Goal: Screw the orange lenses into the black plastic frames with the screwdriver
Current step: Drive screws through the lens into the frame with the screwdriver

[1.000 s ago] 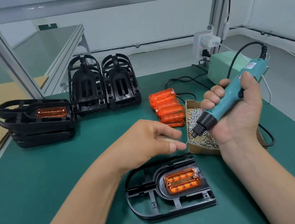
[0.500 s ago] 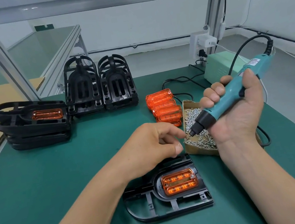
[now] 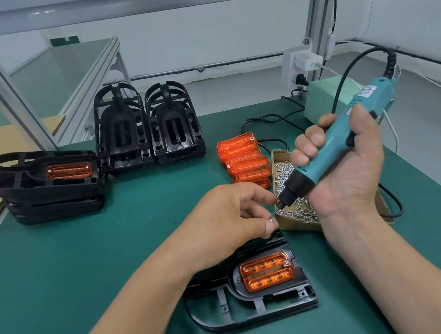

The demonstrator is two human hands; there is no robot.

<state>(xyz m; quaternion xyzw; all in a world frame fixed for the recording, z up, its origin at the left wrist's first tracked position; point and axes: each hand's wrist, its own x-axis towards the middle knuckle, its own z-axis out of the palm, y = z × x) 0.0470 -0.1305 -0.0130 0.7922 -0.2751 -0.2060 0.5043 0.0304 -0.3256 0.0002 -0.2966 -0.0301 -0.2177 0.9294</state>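
Note:
A black plastic frame (image 3: pixel 255 311) lies flat near the table's front, with an orange lens (image 3: pixel 267 271) seated in it and one screw at the lens's upper right corner. My right hand (image 3: pixel 343 175) grips a teal electric screwdriver (image 3: pixel 334 142), bit pointing down-left. My left hand (image 3: pixel 228 221) hovers just above the frame's far edge and pinches a small screw (image 3: pixel 271 220) at the bit's tip.
A cardboard box of screws (image 3: pixel 292 201) sits beside my right hand. Several loose orange lenses (image 3: pixel 244 160) are stacked behind it. Empty frames (image 3: pixel 146 129) stand at the back; finished frames (image 3: pixel 44 184) are piled at left. The screwdriver's cable (image 3: pixel 264 124) and power unit (image 3: pixel 324 97) are at back right.
My left hand's fingers have closed onto a screw and brought it to the bit's tip. The screwdriver has tilted slightly lower toward them. The frame has not moved.

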